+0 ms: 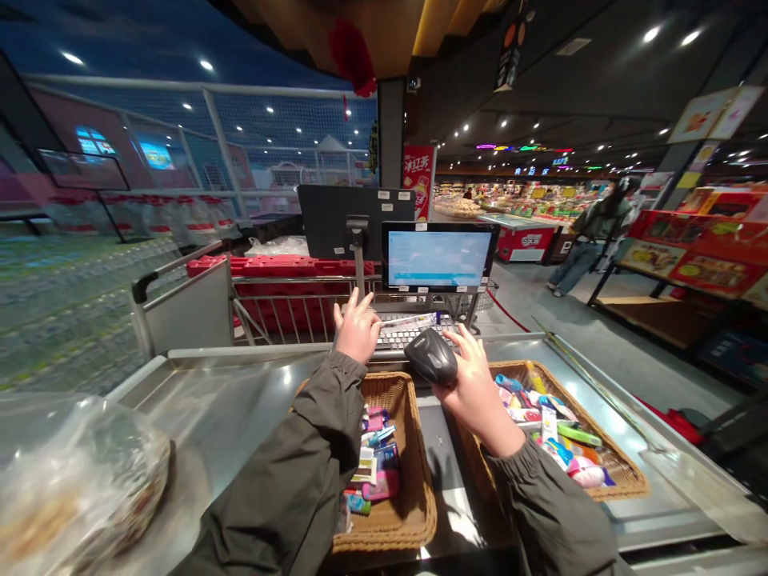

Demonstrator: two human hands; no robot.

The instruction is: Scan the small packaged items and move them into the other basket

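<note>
My right hand (471, 384) is wrapped round a black handheld barcode scanner (430, 356), its head turned up and to the left, with fingers reaching past it near the keyboard's right end. My left hand (357, 330) is raised at the left end of the white-keyed keyboard (396, 340), fingers apart and holding nothing; I cannot tell whether it touches the keys. A long, slim white packet (411, 322) with a dark blue end lies across the keyboard. Behind it stands a lit monitor (441, 258).
Wicker baskets of small packaged goods, a left basket (423, 496) and a right basket (630, 478), flank the middle of the metal counter (222, 400). A clear plastic bag (78, 488) sits at left. Beyond are a shopping cart (288, 308), a dark second screen (336, 220) and a person (591, 232).
</note>
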